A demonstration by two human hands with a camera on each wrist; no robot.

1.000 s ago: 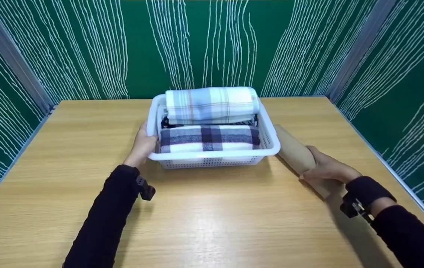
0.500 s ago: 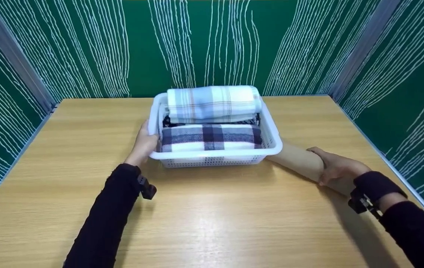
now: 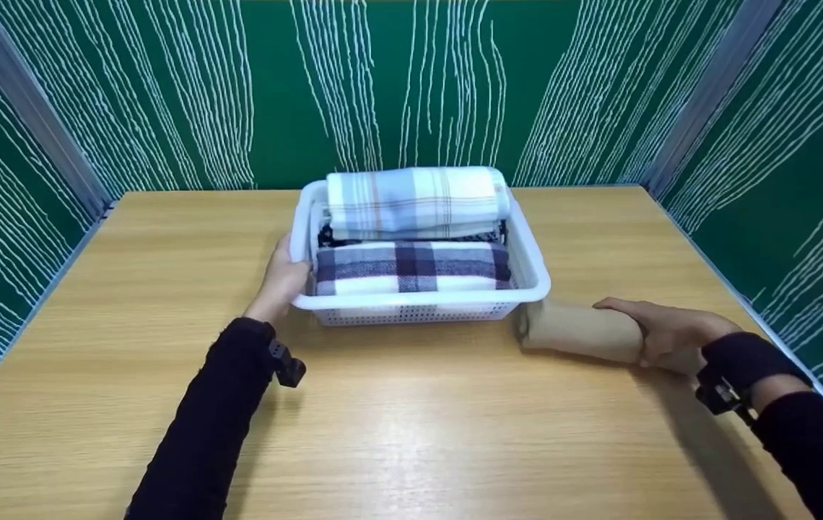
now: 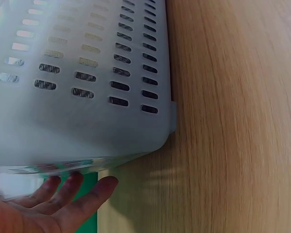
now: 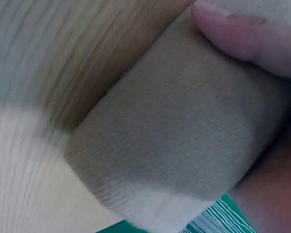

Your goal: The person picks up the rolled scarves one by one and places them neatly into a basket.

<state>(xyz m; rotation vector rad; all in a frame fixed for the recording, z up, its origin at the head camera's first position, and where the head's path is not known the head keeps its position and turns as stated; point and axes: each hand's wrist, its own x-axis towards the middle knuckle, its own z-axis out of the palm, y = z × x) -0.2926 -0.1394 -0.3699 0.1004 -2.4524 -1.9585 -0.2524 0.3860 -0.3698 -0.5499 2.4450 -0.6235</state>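
Looking like a staged recording booth/studio, not a home. Green backdrop panels (image 3: 382,87) w/ wavy white lines are closing in the table (image 3: 411,433) on its far, left & right edges, w/ grey metal posts (image 3: 707,94) standing at the two far corners. Light wood-grain tabletop is filling the booth wall to wall.

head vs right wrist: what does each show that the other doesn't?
Head only: white basket holding two folded plaid cloths, left hand on its left wall, the green backdrop behind the table. Right wrist only: the tan roll's fine ribbed knit and a thumb pressed on it. Both: right hand gripping the tan roll over the wooden table.
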